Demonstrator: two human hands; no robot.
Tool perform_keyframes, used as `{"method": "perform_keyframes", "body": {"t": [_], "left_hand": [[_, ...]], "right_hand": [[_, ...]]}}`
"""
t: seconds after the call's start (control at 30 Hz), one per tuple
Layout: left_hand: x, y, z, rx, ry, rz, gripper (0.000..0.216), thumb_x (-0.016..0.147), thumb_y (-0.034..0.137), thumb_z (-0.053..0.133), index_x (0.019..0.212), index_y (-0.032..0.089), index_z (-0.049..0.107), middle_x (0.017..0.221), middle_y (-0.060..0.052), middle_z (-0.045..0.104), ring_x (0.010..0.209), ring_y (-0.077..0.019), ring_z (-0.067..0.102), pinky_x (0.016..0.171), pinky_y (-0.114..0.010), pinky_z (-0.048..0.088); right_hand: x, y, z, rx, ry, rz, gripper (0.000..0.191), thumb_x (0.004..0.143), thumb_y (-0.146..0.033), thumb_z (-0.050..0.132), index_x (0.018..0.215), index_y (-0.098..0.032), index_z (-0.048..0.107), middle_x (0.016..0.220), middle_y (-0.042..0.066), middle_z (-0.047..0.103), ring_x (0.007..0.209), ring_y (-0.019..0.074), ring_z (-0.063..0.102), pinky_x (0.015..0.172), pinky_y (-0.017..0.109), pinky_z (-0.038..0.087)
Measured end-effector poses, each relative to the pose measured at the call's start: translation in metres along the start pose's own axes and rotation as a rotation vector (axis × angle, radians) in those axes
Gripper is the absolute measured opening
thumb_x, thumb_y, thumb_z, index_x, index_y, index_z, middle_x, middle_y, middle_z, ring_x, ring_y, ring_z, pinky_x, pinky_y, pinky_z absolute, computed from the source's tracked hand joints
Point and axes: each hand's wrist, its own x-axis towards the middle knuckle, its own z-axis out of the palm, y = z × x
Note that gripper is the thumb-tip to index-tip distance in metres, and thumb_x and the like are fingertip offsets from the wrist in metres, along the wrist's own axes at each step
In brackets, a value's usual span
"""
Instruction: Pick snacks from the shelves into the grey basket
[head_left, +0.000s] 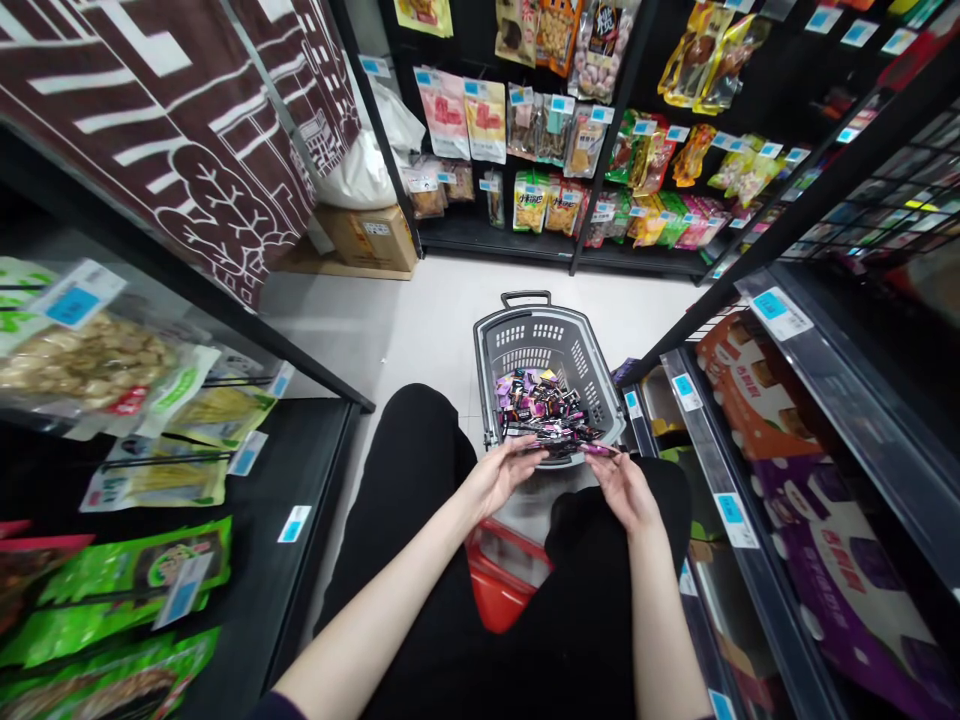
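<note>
A grey shopping basket (600, 350) with perforated walls stands on the floor in front of my knees. Inside it lies a heap of small shiny snack packets (536, 400) in black, purple and pink. My left hand (501, 478) is at the near rim, fingers closed on dark snack packets (551, 442). On the other side my right hand (626, 490) pinches a purple-pink snack packet (600, 449). The packets between my hands form a thin row above the basket's near edge; whether they are joined I cannot tell.
Shelves with hanging snack bags (180, 565) flank me on the left, and shelves with purple and orange cartons (847, 560) on the right. Ahead is a snack rack (495, 240) beside a cardboard box (367, 240). A red plastic piece (499, 600) shows between my legs.
</note>
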Motion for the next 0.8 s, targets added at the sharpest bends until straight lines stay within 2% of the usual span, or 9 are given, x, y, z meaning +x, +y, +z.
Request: {"method": "perform_keyframes", "body": {"t": [0.03, 0.1, 0.17, 0.23, 0.3, 0.4, 0.53, 0.67, 0.8], "left_hand": [[0.002, -0.001, 0.0, 0.022, 0.042, 0.019, 0.041, 0.094, 0.029, 0.03, 0.121, 0.002, 0.044, 0.092, -0.021, 0.069, 0.078, -0.0172, 0.069, 0.066, -0.021, 0.056], [0.004, -0.004, 0.0, 0.127, 0.086, 0.058, 0.038, 0.092, 0.037, 0.037, 0.106, 0.004, 0.051, 0.091, -0.022, 0.069, 0.075, -0.0214, 0.069, 0.063, -0.028, 0.057], [0.003, -0.006, -0.001, 0.277, 0.11, 0.098, 0.036, 0.086, 0.043, 0.047, 0.093, 0.008, 0.051, 0.09, -0.023, 0.07, 0.068, -0.0225, 0.069, 0.054, -0.03, 0.057], [0.001, -0.006, -0.001, 0.406, 0.104, 0.135, 0.04, 0.08, 0.05, 0.053, 0.085, 0.011, 0.049, 0.088, -0.022, 0.07, 0.058, -0.0207, 0.067, 0.044, -0.028, 0.054], [0.0, -0.005, -0.003, 0.506, 0.097, 0.139, 0.046, 0.074, 0.057, 0.056, 0.081, 0.012, 0.049, 0.083, -0.019, 0.071, 0.05, -0.0183, 0.065, 0.039, -0.026, 0.05], [0.001, -0.003, -0.006, 0.614, 0.152, 0.143, 0.047, 0.068, 0.058, 0.061, 0.069, 0.012, 0.051, 0.065, -0.013, 0.07, 0.039, -0.0137, 0.058, 0.034, -0.022, 0.045], [0.004, -0.007, -0.007, 0.643, 0.25, 0.222, 0.044, 0.071, 0.056, 0.057, 0.06, 0.013, 0.051, 0.049, -0.003, 0.062, 0.036, -0.0079, 0.051, 0.034, -0.017, 0.039], [0.007, -0.009, -0.008, 0.698, 0.284, 0.233, 0.047, 0.078, 0.059, 0.043, 0.06, 0.015, 0.048, 0.05, -0.003, 0.059, 0.038, -0.007, 0.048, 0.037, -0.018, 0.039], [0.013, -0.003, -0.018, 0.874, 0.28, 0.129, 0.043, 0.079, 0.054, 0.041, 0.071, 0.014, 0.053, 0.062, -0.006, 0.064, 0.044, -0.0096, 0.052, 0.044, -0.022, 0.044]], "right_hand": [[0.0, 0.002, 0.001, -0.052, 0.023, -0.015, 0.039, 0.062, -0.043, 0.076, 0.088, -0.014, 0.067, 0.089, 0.01, 0.072, 0.083, 0.0194, 0.068, 0.068, 0.026, 0.055], [0.002, 0.007, 0.002, -0.216, 0.131, -0.066, 0.037, 0.061, -0.045, 0.076, 0.079, -0.014, 0.067, 0.074, 0.008, 0.072, 0.065, 0.0178, 0.068, 0.053, 0.024, 0.053], [0.004, 0.011, 0.001, -0.369, 0.248, -0.134, 0.038, 0.062, -0.05, 0.072, 0.066, -0.014, 0.064, 0.053, 0.003, 0.066, 0.042, 0.0113, 0.058, 0.036, 0.018, 0.04], [0.007, 0.013, -0.002, -0.465, 0.316, -0.202, 0.042, 0.065, -0.053, 0.069, 0.054, -0.014, 0.058, 0.039, -0.003, 0.054, 0.03, 0.005, 0.041, 0.03, 0.016, 0.026], [0.008, 0.013, -0.005, -0.499, 0.343, -0.244, 0.044, 0.066, -0.051, 0.068, 0.047, -0.015, 0.052, 0.034, -0.006, 0.045, 0.029, 0.0026, 0.032, 0.03, 0.016, 0.021], [0.008, 0.011, -0.007, -0.518, 0.36, -0.278, 0.043, 0.064, -0.05, 0.07, 0.047, -0.015, 0.051, 0.037, -0.007, 0.042, 0.034, 0.0034, 0.032, 0.034, 0.018, 0.022], [0.005, 0.013, 0.001, -0.471, 0.387, -0.319, 0.045, 0.063, -0.055, 0.067, 0.05, -0.016, 0.049, 0.043, -0.008, 0.037, 0.039, 0.0043, 0.033, 0.037, 0.019, 0.022], [0.004, 0.015, 0.01, -0.452, 0.413, -0.338, 0.048, 0.064, -0.063, 0.061, 0.055, -0.018, 0.047, 0.046, -0.008, 0.037, 0.039, 0.0051, 0.033, 0.037, 0.02, 0.023], [0.02, 0.009, 0.007, -0.548, 0.429, -0.325, 0.049, 0.066, -0.066, 0.055, 0.056, -0.018, 0.048, 0.043, -0.007, 0.039, 0.036, 0.0065, 0.035, 0.034, 0.021, 0.023]]}}
